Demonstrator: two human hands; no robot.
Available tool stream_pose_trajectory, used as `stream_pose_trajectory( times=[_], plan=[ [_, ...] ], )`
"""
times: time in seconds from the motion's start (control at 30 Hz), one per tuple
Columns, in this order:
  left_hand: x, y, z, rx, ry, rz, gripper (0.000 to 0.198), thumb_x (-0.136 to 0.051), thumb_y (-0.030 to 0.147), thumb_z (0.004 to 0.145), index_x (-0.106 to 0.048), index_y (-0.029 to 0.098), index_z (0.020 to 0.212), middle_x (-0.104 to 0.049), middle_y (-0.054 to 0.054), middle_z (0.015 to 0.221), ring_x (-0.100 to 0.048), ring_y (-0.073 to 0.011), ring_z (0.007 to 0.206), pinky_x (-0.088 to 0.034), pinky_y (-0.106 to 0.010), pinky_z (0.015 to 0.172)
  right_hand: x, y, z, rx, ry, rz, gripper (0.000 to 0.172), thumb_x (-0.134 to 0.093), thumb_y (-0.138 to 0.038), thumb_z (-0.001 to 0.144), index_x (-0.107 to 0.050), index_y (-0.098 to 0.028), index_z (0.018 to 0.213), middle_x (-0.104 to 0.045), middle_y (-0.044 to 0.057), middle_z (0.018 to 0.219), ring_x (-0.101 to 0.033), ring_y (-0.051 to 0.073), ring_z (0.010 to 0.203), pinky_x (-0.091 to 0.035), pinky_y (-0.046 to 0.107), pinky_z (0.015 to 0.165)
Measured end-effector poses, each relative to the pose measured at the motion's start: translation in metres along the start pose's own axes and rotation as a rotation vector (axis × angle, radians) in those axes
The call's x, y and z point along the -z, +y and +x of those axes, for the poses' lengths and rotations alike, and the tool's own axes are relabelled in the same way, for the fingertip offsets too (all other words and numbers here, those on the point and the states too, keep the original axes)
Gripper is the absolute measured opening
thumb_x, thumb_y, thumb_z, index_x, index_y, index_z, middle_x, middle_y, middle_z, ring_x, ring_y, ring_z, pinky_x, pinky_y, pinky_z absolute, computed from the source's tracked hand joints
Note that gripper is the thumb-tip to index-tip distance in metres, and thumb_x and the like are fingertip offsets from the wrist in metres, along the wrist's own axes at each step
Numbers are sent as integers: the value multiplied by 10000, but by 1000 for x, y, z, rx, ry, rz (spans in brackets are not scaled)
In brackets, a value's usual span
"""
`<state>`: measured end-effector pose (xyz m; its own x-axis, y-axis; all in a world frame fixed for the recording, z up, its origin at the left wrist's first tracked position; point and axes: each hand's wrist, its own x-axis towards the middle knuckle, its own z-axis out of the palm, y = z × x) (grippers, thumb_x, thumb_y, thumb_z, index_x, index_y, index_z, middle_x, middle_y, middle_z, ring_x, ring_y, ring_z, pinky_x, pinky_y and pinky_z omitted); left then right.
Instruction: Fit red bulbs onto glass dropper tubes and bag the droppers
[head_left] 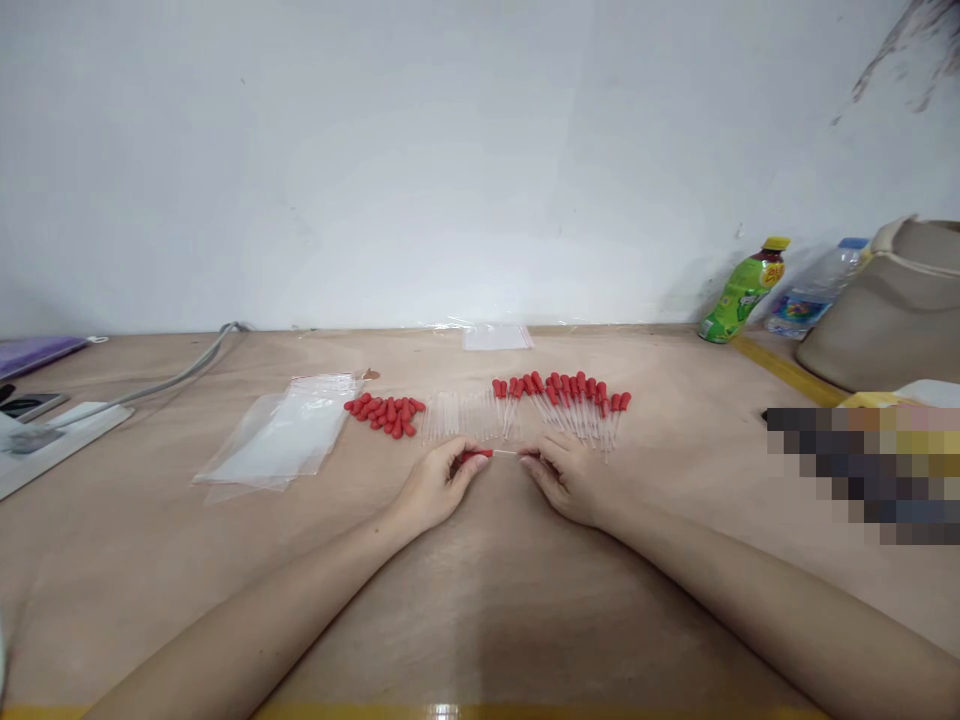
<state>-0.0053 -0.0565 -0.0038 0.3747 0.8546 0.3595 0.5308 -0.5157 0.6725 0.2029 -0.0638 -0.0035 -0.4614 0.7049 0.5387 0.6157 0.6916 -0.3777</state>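
Note:
Between finger and thumb, my left hand [444,482] pinches a red rubber bulb [480,454]. My right hand [568,476] is closed on a thin clear dropper tube [507,452], whose other end meets the bulb's mouth; how deep it sits I cannot tell. Just beyond my left hand lies a pile of loose red bulbs [386,412]. A row of bare clear tubes [461,412] lies in the middle, behind both hands. Past my right hand are several droppers [574,400] with red bulbs on their tubes.
Clear plastic bags [277,440] lie left of the bulbs, and a small bag [498,337] lies by the wall. A green bottle [742,293], a clear bottle [814,290] and a beige bag [889,305] stand back right. A grey cable [176,378] crosses the left side.

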Motion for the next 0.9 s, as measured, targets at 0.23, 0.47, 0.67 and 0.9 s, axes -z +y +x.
stream_pose_trajectory(
  times=[0.23, 0.47, 0.67, 0.9],
  plan=[
    [-3, -7, -1, 14, -30, -134, 185, -456, 297, 839, -557, 156, 901, -593, -17, 747, -548, -120, 678, -447, -234, 622, -2, -1, -1, -29, -32, 0, 190, -390, -237, 863, -573, -192, 891, -613, 24, 789, -530, 137, 730, -359, 279, 700],
    [-1, -5, -3, 51, -92, -187, 187, -470, 300, 830, -582, 156, 870, -580, -1, 676, -528, -96, 578, -441, -212, 560, -3, 5, 3, -8, -132, 59, 181, -417, -229, 860, -595, -198, 878, -633, 10, 793, -541, 128, 709, -333, 283, 710],
    [-1, -3, -5, 44, -147, -131, 205, -463, 313, 833, -602, 163, 852, -579, -1, 679, -516, -91, 565, -439, -207, 549, -3, 12, 5, 41, -186, -42, 209, -415, -227, 862, -622, -222, 885, -651, 9, 806, -542, 126, 686, -292, 289, 710],
    [-2, -4, -3, 53, -102, -79, 216, -513, 353, 803, -617, 171, 858, -602, 4, 657, -532, -96, 550, -442, -209, 546, -2, 3, 5, 69, -118, -149, 228, -391, -216, 862, -615, -176, 853, -636, 34, 777, -515, 131, 665, -295, 272, 666]
  ],
)
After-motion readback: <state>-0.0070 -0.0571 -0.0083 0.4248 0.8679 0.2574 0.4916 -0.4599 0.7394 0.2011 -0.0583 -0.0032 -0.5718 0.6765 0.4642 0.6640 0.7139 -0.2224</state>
